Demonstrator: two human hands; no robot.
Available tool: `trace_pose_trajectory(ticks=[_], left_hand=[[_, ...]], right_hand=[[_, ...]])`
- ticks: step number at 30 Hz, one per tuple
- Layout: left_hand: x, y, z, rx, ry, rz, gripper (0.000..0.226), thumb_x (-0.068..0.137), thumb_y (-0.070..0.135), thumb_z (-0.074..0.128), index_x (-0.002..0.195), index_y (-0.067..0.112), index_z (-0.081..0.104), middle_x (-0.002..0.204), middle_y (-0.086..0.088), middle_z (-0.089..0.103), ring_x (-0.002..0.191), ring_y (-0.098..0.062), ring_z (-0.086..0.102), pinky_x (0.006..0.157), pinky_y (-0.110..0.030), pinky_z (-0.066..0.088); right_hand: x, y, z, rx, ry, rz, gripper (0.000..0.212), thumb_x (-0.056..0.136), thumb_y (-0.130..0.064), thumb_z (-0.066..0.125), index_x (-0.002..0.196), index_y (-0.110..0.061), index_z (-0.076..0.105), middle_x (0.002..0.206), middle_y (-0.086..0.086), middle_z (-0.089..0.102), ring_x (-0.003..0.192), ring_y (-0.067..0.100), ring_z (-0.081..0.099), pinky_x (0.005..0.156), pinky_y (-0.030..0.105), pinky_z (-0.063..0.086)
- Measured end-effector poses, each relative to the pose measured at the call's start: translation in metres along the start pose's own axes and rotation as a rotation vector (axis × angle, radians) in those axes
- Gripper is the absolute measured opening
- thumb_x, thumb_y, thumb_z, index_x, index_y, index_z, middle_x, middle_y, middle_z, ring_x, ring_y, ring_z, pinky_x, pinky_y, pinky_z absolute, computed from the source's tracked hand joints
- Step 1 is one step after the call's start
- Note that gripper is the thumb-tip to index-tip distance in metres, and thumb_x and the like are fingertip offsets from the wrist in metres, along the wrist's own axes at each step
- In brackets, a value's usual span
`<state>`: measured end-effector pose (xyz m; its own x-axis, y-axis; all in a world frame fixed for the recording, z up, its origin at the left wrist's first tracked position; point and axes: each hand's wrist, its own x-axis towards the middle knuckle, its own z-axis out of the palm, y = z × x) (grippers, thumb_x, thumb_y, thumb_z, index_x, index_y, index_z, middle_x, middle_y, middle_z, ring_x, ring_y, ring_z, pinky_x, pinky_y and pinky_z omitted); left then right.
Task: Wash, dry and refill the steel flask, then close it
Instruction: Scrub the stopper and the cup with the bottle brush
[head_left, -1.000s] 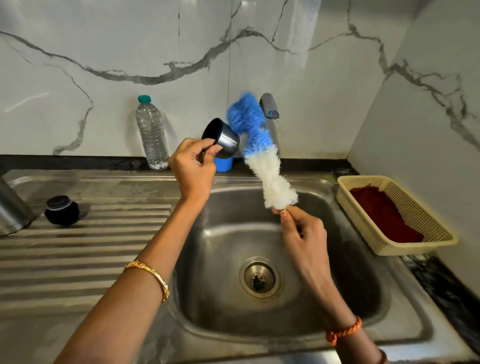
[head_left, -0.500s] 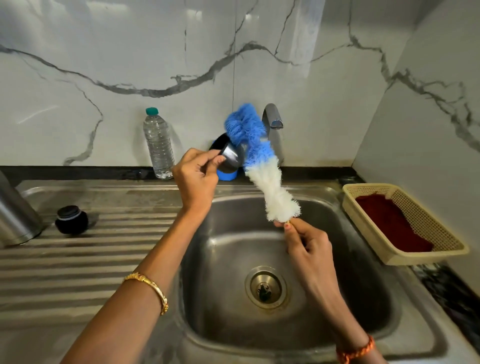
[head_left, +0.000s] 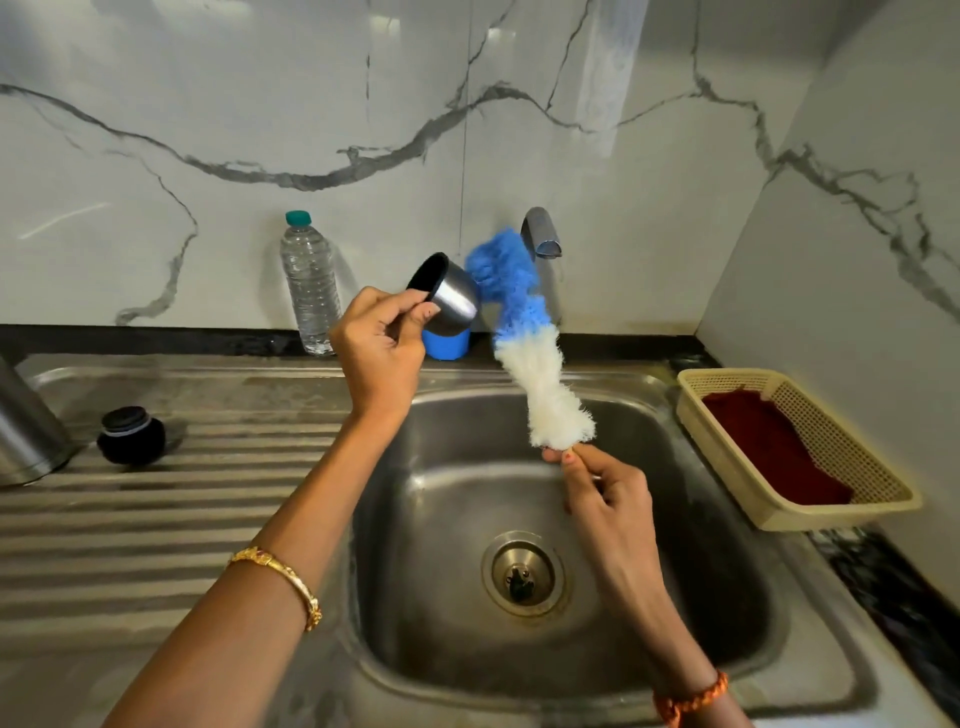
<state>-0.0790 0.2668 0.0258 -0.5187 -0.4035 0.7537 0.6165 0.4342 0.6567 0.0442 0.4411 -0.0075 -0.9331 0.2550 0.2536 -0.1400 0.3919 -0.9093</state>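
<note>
My left hand (head_left: 379, 343) grips a small steel cup lid (head_left: 447, 296) over the back of the sink, its dark opening tilted up and to the left. My right hand (head_left: 597, 488) pinches the handle of a bottle brush (head_left: 524, 343) with blue bristles at the tip and white ones lower down. The blue tip touches the cup's outside, just under the tap (head_left: 540, 234). The steel flask body (head_left: 26, 426) stands at the far left edge, only partly in view. A black stopper (head_left: 130, 434) sits on the ribbed drainboard beside it.
A steel sink basin (head_left: 675, 571) with a central drain lies below both hands. A clear water bottle (head_left: 309, 286) stands against the marble wall. A blue item (head_left: 447, 343) sits behind the cup. At the right, a cream basket (head_left: 831, 499) holds a red cloth (head_left: 769, 447).
The cup has turned so its dark opening shows again at the upper left, and the brush's blue tip now lies against the cup's right side. The camera view shifted slightly.
</note>
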Motion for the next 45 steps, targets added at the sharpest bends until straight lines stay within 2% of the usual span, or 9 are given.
trace_pose_trajectory(ticks=[13,19,24,27,33,35,38,42,45], left_hand=[[0.013,0.001,-0.004,-0.063,0.03,-0.112,0.023,0.076,-0.002,0.068,0.099,-0.001,0.068,0.078,0.014,0.055,0.07,0.015,0.055,0.07,-0.004,0.043],[0.008,0.005,0.001,-0.137,0.002,-0.193,0.029,0.076,-0.006,0.066,0.103,0.006,0.064,0.075,0.01,0.056,0.066,0.014,0.056,0.068,-0.006,0.043],[0.003,-0.003,0.0,-0.281,-0.005,-0.402,0.028,0.078,-0.004,0.067,0.089,0.022,0.067,0.077,0.002,0.062,0.071,-0.006,0.058,0.074,-0.026,0.05],[0.003,-0.005,0.002,-0.308,-0.006,-0.427,0.024,0.078,-0.004,0.066,0.095,0.013,0.067,0.078,-0.005,0.063,0.073,-0.018,0.059,0.076,-0.034,0.05],[0.002,0.005,0.001,-0.396,-0.045,-0.514,0.027,0.081,-0.007,0.063,0.1,0.012,0.065,0.069,0.007,0.065,0.059,0.003,0.059,0.061,-0.016,0.052],[0.007,0.005,0.003,-0.458,-0.009,-0.657,0.021,0.081,-0.014,0.057,0.084,0.004,0.067,0.055,0.011,0.064,0.052,0.001,0.058,0.053,-0.015,0.051],[0.011,0.008,0.004,-0.568,0.022,-0.843,0.046,0.08,-0.02,0.048,0.052,0.013,0.065,0.047,0.01,0.061,0.044,-0.004,0.058,0.046,-0.015,0.05],[0.003,0.019,0.005,-0.599,-0.054,-0.908,0.015,0.085,-0.002,0.059,0.078,0.011,0.064,0.066,0.003,0.064,0.064,-0.007,0.058,0.055,-0.02,0.056],[0.007,0.021,0.005,-0.71,0.013,-1.003,0.014,0.087,0.001,0.058,0.077,0.011,0.059,0.06,0.002,0.065,0.064,-0.01,0.059,0.066,-0.028,0.057]], right_hand=[[-0.008,-0.005,0.003,-0.001,-0.004,-0.046,0.024,0.093,-0.015,0.05,0.079,-0.007,0.066,0.046,-0.004,0.036,0.043,0.006,0.03,0.047,0.024,0.026],[-0.005,-0.005,0.006,-0.02,0.016,-0.033,0.021,0.092,-0.014,0.05,0.083,-0.011,0.069,0.044,-0.007,0.037,0.043,0.006,0.032,0.05,0.024,0.026],[-0.005,-0.008,-0.002,0.003,-0.009,-0.028,0.025,0.093,-0.015,0.05,0.077,-0.02,0.068,0.045,-0.006,0.04,0.043,0.006,0.032,0.047,0.022,0.026],[-0.012,-0.008,0.002,-0.138,-0.054,-0.102,0.02,0.092,-0.018,0.052,0.085,-0.019,0.07,0.048,-0.003,0.047,0.041,0.007,0.036,0.045,0.018,0.024],[0.002,-0.011,-0.008,-0.04,-0.017,-0.061,0.024,0.093,-0.015,0.05,0.077,-0.016,0.068,0.05,0.003,0.044,0.043,0.007,0.034,0.045,0.023,0.027],[-0.008,-0.01,-0.006,-0.099,-0.092,-0.104,0.021,0.092,-0.019,0.052,0.084,-0.021,0.07,0.051,0.002,0.053,0.042,0.006,0.039,0.046,0.021,0.029],[-0.01,-0.006,-0.002,-0.11,-0.124,-0.108,0.019,0.091,-0.021,0.053,0.085,-0.023,0.071,0.052,0.0,0.054,0.046,0.004,0.041,0.05,0.023,0.031],[0.009,-0.006,-0.01,0.036,0.012,-0.028,0.026,0.093,-0.017,0.05,0.08,-0.027,0.071,0.053,0.002,0.044,0.051,0.012,0.037,0.051,0.027,0.031],[0.007,-0.003,-0.011,0.09,-0.032,0.04,0.027,0.094,-0.016,0.049,0.081,-0.028,0.069,0.052,0.003,0.043,0.047,0.011,0.037,0.047,0.024,0.031]])
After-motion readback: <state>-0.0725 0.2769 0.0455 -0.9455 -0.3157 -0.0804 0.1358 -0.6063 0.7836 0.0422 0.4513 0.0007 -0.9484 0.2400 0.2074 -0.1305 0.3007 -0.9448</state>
